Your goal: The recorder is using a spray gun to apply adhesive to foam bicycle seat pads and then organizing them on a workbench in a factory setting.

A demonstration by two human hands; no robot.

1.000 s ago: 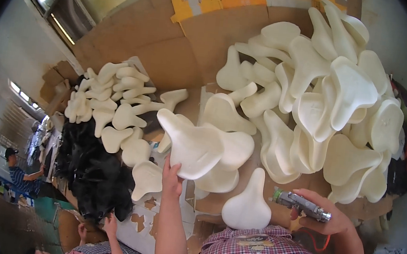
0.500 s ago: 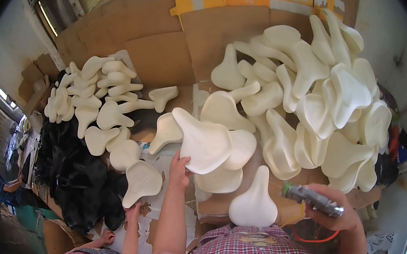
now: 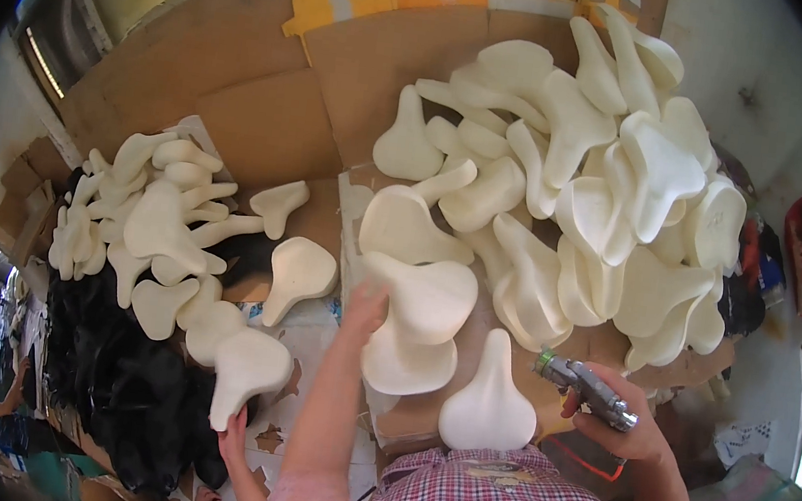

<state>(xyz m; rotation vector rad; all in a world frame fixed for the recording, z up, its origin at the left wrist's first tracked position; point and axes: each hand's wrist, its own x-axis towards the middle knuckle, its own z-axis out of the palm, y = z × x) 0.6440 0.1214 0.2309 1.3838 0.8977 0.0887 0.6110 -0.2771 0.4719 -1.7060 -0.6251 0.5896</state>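
My left hand (image 3: 366, 310) is at the edge of a cream-white foam bicycle saddle pad (image 3: 433, 302); its fingers are smeared and partly hidden, so I cannot tell whether they grip it. That pad overlaps another saddle pad (image 3: 408, 362) below it. In my right hand (image 3: 611, 420) is a metal air blow gun (image 3: 593, 391) with a green tip and an orange hose (image 3: 585, 462). A single saddle pad (image 3: 490, 399) rests against my checked apron, nose pointing away from me.
A big heap of saddle pads (image 3: 573, 132) fills the right side, a smaller pile (image 3: 162, 223) the left. Beside me, a co-worker's hand (image 3: 232, 437) holds a pad (image 3: 251, 369) by its nose. Black covers (image 3: 123, 387) lie at left. Cardboard (image 3: 412, 64) lines the back.
My left hand has released the saddle pad it held; a large pad now shows over the left pile. The hand is at another pad. The view has shifted, and the blow gun stays in my right hand.
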